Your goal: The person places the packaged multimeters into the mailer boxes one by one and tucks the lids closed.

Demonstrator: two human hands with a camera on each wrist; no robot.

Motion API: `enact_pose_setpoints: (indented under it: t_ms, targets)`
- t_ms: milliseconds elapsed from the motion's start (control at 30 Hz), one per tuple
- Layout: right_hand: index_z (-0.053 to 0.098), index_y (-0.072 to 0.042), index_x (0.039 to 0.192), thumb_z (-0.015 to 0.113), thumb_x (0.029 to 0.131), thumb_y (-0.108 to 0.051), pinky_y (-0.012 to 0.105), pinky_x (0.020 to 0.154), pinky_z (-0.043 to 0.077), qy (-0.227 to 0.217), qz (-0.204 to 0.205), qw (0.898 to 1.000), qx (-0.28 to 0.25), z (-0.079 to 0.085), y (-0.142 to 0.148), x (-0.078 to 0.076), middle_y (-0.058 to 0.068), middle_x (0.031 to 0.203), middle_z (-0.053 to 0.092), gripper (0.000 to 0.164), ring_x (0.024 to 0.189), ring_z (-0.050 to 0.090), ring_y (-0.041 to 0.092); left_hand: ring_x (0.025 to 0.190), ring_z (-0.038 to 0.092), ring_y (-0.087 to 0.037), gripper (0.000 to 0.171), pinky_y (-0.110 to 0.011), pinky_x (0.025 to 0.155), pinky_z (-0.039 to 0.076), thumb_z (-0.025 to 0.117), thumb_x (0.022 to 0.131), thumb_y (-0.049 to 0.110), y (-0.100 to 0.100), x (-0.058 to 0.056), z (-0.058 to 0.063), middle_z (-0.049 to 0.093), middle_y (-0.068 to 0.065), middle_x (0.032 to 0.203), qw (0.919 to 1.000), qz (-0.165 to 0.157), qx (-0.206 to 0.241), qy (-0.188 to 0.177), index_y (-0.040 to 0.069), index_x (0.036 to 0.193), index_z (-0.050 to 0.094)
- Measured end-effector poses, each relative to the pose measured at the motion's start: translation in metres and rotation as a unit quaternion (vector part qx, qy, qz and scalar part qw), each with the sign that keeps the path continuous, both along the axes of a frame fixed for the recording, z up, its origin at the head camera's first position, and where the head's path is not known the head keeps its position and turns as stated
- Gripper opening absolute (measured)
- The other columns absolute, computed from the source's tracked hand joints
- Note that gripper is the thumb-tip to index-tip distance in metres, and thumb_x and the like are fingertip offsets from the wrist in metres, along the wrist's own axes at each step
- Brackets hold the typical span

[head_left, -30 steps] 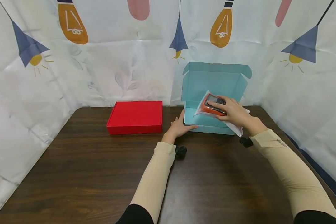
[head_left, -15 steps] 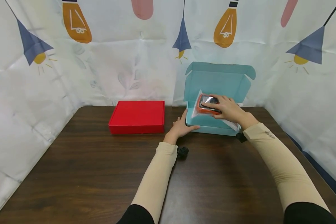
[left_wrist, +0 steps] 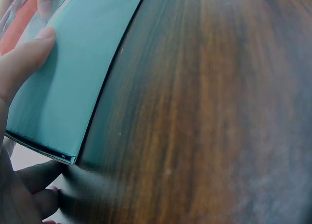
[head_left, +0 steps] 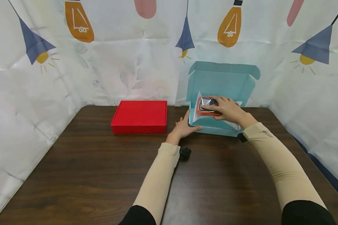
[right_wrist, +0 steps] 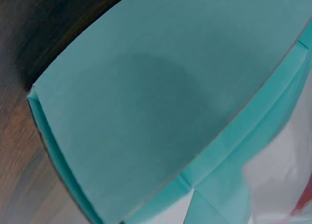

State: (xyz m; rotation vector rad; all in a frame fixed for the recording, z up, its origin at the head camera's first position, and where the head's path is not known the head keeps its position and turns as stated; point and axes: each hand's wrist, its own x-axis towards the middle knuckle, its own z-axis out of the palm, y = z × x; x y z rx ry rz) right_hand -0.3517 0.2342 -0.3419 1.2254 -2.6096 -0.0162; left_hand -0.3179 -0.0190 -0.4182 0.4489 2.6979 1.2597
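Observation:
A turquoise cardboard box [head_left: 215, 128] stands on the table with its lid raised at the back. My left hand [head_left: 183, 128] braces its front left corner, index finger along the side and thumb across the front. In the left wrist view the thumb [left_wrist: 29, 58] lies on the box's front wall [left_wrist: 83, 83]. My right hand [head_left: 229, 110] grips an orange device with a dark glossy face [head_left: 207, 102], wrapped in a clear plastic bag [head_left: 196, 115], over the box's interior. The right wrist view shows the front wall [right_wrist: 146, 117] and part of the bag [right_wrist: 280, 168]; the right fingers are outside it.
A closed red box [head_left: 140, 117] lies left of the turquoise box. Both rest near the back of a dark wooden table [head_left: 101, 175]. A white printed cloth [head_left: 146, 68] hangs behind the table and along both sides.
My right hand has carried the bagged device left and down, further into the turquoise box. The left hand keeps its place at the corner. The head view has shifted slightly.

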Motion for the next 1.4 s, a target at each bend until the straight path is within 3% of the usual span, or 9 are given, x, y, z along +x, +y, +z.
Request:
enact_pose_setpoints:
  t_ms: [400, 600, 1133, 1400]
  targets:
    - [0.056, -0.024, 0.148, 0.086, 0.086, -0.026, 0.069, 0.1, 0.039, 0.052, 0.034, 0.998, 0.021, -0.011, -0.001, -0.01, 0.023, 0.156, 0.037, 0.069, 0.129, 0.046, 0.049, 0.152, 0.014, -0.047, 0.11, -0.067, 0.117, 0.018, 0.07, 0.09, 0.056, 0.0, -0.001, -0.001, 0.027, -0.017, 0.166, 0.9997, 0.012, -0.015, -0.013, 0.024, 0.166, -0.002]
    - [0.058, -0.025, 0.146, 0.089, 0.083, -0.028, 0.068, 0.102, 0.039, 0.079, 0.051, 0.995, 0.037, -0.018, -0.001, -0.013, 0.02, 0.155, 0.038, 0.071, 0.129, 0.046, 0.046, 0.152, 0.014, -0.048, 0.11, -0.068, 0.117, 0.016, 0.07, 0.09, 0.055, 0.001, -0.002, 0.0, 0.027, -0.018, 0.165, 0.9999, 0.01, -0.011, -0.006, 0.02, 0.166, -0.001]
    - [0.059, -0.021, 0.146, 0.085, 0.086, -0.026, 0.068, 0.096, 0.043, 0.047, 0.046, 0.998, 0.009, -0.03, 0.003, -0.011, 0.023, 0.154, 0.038, 0.066, 0.125, 0.049, 0.048, 0.153, 0.014, -0.045, 0.11, -0.065, 0.119, 0.014, 0.07, 0.09, 0.056, 0.0, -0.001, -0.001, 0.027, -0.017, 0.166, 0.9996, 0.015, -0.022, -0.008, 0.022, 0.166, -0.001]
    - [0.055, -0.021, 0.148, 0.082, 0.089, -0.026, 0.067, 0.094, 0.046, 0.029, 0.065, 0.997, 0.001, -0.037, 0.009, -0.012, 0.022, 0.155, 0.038, 0.065, 0.122, 0.052, 0.047, 0.153, 0.014, -0.046, 0.108, -0.065, 0.12, 0.012, 0.07, 0.091, 0.054, 0.003, 0.0, -0.002, 0.026, -0.017, 0.166, 0.9998, 0.01, -0.014, -0.007, 0.022, 0.166, -0.001]
